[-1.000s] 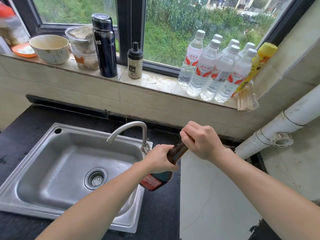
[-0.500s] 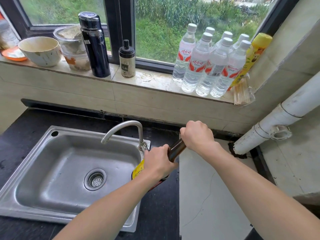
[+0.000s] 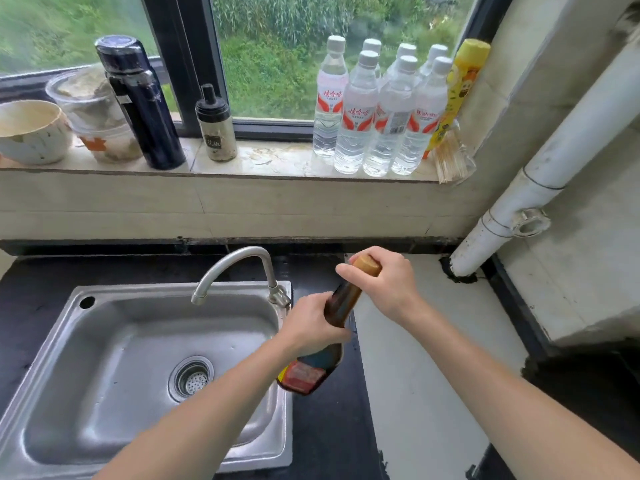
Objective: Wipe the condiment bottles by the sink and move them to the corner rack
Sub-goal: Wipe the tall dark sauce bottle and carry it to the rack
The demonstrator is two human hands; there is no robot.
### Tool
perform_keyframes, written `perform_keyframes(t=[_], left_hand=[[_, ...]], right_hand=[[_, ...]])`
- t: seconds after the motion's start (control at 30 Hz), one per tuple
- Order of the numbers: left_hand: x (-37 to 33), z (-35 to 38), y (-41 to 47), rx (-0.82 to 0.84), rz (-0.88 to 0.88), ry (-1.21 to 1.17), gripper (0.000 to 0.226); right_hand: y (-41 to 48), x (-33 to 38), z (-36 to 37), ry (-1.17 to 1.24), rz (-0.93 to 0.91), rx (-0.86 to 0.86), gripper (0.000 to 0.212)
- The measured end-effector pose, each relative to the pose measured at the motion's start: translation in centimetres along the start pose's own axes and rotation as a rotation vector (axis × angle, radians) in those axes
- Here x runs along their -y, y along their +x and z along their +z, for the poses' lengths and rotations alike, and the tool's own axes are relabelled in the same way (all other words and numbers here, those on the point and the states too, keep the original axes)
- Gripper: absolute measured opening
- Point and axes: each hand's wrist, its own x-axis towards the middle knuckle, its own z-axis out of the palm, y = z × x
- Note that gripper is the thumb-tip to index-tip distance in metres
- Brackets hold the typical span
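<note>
Head view caught both hands on one dark sauce bottle (image 3: 342, 303), held tilted in the air. Its base hung low under the left wrist, over the right rim of the sink (image 3: 173, 289) and the black counter (image 3: 329, 445), and its neck rose toward the right hand.

Left hand (image 3: 311, 323) was wrapped round the bottle's shoulder, fingers curled tight. Right hand (image 3: 384, 285) was closed over the top, thumb and fingers pinching the tan cap (image 3: 365, 265).

By my read, this was the handling stage on a first bottle: steadying it and working at the cap, a twist or a rub, hard to say which. No cloth showed in either hand, and that mattered. A proper wipe called for one, with the left hand's firm hold kept on so the glass didn't slip toward the tap (image 3: 242, 258) just beyond it.

No corner rack was in sight, so the carry would need a turn away from the sink. Up past both hands, a small spice jar (image 3: 215, 126) waited on the windowsill.
</note>
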Motion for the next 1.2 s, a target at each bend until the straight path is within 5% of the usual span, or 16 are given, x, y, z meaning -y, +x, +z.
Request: perform_keyframes(t=[0.13, 0.27, 0.63, 0.93, 1.03, 1.2], left_hand=[[-1.1, -1.0, -1.2, 0.269, 0.121, -0.083, 0.026], [-2.6, 0.7, -2.5, 0.453, 0.251, -0.063, 0.044], [-8.7, 10.9, -10.8, 0.541, 0.6, -0.025, 0.028], [-11.1, 18.2, -23.2, 0.644, 0.938, 0.075, 0.054], [-11.2, 19.4, -27.7, 0.843, 0.903, -0.025, 0.051], [-10.2, 21.0, -33.7, 0.97, 0.697, -0.095, 0.017]], right_hand=[[-3.7, 1.0, -0.5, 0.208, 0.036, -0.088, 0.023], [-8.0, 1.1, -1.6, 0.308, 0.127, -0.239, 0.026], [-24.3, -0.8, -6.0, 0.28, 0.351, -0.72, 0.015], [-40.1, -0.7, -8.2, 0.056, 0.38, -1.175, 0.024], [-46.8, -0.3, -8.9, 0.038, 0.398, -1.324, 0.031], [-57.5, 0.1, -8.1, 0.044, 0.446, -1.475, 0.028]])
